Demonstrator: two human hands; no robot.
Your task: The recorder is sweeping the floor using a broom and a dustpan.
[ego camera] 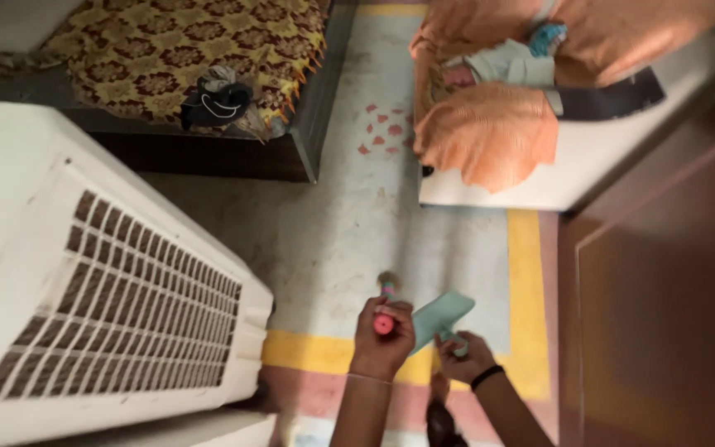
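My left hand (382, 338) is closed around the pink handle of a small broom (386, 300), whose brush end points away from me toward the floor. Just to its right, my right hand (467, 358), with a black band on the wrist, grips the handle of a pale green dustpan (442, 318). The pan tilts up to the right above the worn floor. Both hands are low in the view, close together over the yellow border stripe of the floor (316, 352).
A large white air cooler (101, 273) with a grille fills the left. A bed with a yellow patterned cover (175, 50) and dark cloth lies behind it. A white mattress with orange cloth (498, 132) is at upper right. A brown wooden door (664, 298) stands at right.
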